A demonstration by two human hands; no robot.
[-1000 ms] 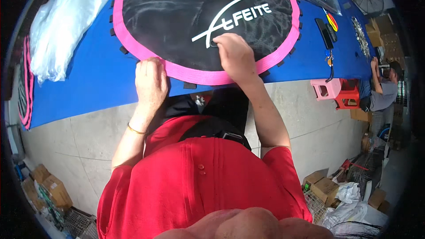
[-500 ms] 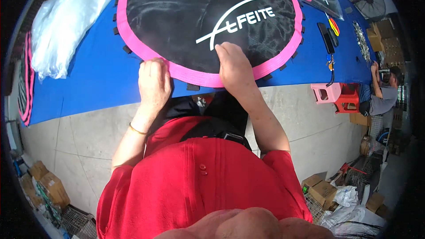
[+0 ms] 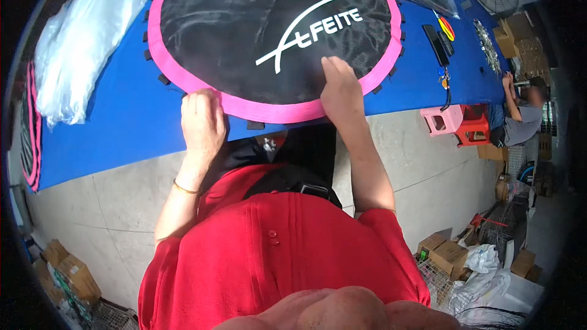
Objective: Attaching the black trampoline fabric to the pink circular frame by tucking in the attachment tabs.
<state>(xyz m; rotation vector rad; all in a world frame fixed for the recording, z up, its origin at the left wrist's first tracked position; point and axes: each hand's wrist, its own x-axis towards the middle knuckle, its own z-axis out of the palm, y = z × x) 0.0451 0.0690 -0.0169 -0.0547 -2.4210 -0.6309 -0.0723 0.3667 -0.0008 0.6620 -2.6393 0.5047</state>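
Note:
A round black trampoline mat (image 3: 244, 43) with a wide pink border and small black tabs around its edge lies on the blue-covered table (image 3: 122, 140). White printing marks its right half. My left hand (image 3: 203, 119) is closed over the near-left part of the pink border, its thumb side towards the middle. Across the near-right border lies my right hand (image 3: 343, 93), fingers bent and pressed together above the black fabric. Whatever is between those fingers is hidden beneath the hand.
Clear plastic bags (image 3: 92, 43) lie on the left, beside more pink-edged mats (image 3: 30, 128). To the right are a phone (image 3: 435, 44), keys (image 3: 444, 74) and a pile of small metal parts (image 3: 487, 46). Pink (image 3: 441, 120) and red (image 3: 472, 127) stools stand near a co-worker (image 3: 524, 116).
My right hand has moved right along the border, away from the white printing. The whole view has shifted slightly, with the mat now further left. My left hand stays at the near-left border.

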